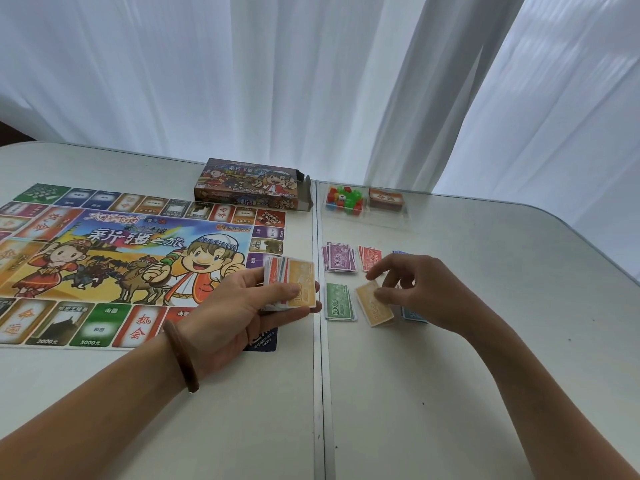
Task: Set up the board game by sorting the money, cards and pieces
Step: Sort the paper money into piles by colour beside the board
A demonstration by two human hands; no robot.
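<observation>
My left hand (242, 303) grips a stack of mixed play money (291, 284) with an orange note on top, above the board's right edge. My right hand (415, 289) hovers over the sorted piles, its fingertips touching the top of the orange pile (372, 306). Around it lie a green 500 pile (339, 301), a purple pile (339, 258), a red pile (370, 258) and a blue pile (414, 315) partly hidden under my hand. The colourful game board (121, 265) lies flat on the left.
The game box (249, 185) lies open at the back centre. A clear tray (367, 216) holds coloured plastic pieces (344, 197) and a card deck (386, 199). A seam (320, 375) splits the grey table (485, 393). White curtains hang behind.
</observation>
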